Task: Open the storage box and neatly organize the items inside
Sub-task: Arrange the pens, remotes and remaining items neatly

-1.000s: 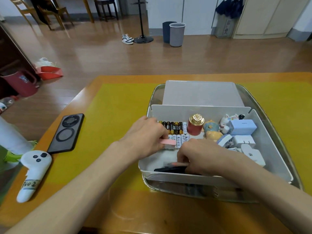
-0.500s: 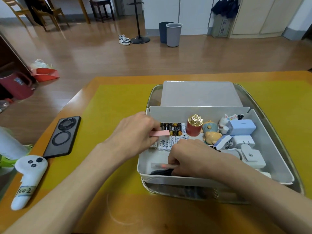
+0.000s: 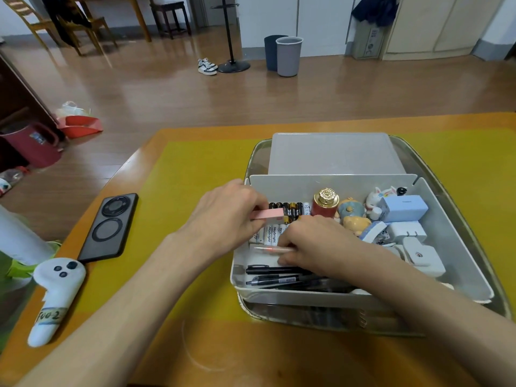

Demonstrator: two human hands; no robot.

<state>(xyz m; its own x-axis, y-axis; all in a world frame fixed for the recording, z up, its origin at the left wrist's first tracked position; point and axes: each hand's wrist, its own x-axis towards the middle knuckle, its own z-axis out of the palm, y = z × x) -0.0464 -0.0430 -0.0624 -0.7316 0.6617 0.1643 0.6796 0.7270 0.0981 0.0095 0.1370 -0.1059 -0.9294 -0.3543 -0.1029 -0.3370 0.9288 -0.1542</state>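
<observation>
Here, the left hand (image 3: 226, 216) pinched a pink eraser (image 3: 269, 213) above the batteries (image 3: 282, 222) | right hand (image 3: 315, 244) curled its grip round a clear pen (image 3: 272, 249) | black pens (image 3: 276, 275) lay along the near wall | the open storage box (image 3: 446, 247) sat on the desk (image 3: 195, 174), a phone (image 3: 110, 227) to its left.

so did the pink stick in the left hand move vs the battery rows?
Yes. The pink stick in the left hand moved back, from over the white batteries to the black batteries.
</observation>
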